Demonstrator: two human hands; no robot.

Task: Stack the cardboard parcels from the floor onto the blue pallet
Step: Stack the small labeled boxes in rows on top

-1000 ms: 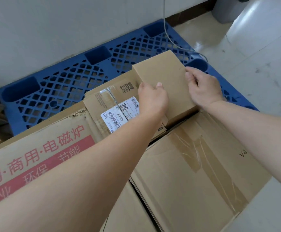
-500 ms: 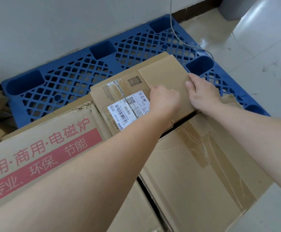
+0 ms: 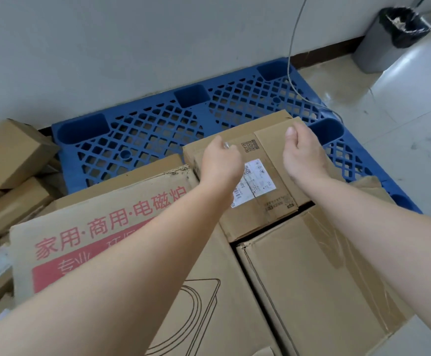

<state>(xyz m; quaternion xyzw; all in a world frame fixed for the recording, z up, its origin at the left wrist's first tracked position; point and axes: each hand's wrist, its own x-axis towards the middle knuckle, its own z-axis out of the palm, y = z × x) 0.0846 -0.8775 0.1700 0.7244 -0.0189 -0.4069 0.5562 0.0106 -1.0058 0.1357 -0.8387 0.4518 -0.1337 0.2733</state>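
Note:
The blue pallet (image 3: 158, 129) lies on the floor against the wall. Three parcels cover its near part: a large box with red print (image 3: 106, 227), a plain taped box (image 3: 312, 278) and a labelled box (image 3: 255, 217) behind them. A small flat parcel (image 3: 273, 150) lies on the right half of the labelled box. My left hand (image 3: 221, 163) and my right hand (image 3: 303, 155) hover just above these two parcels, fingers loosely curled, holding nothing.
Several small cardboard parcels (image 3: 11, 150) sit piled on the floor left of the pallet. A grey cable (image 3: 294, 60) hangs down the wall onto the pallet's far right corner. A bin (image 3: 389, 39) with a black liner stands at the far right by the wall.
Both hands lowered the small flat parcel onto the labelled box, let go of it and lifted off. The view has pulled back and upward.

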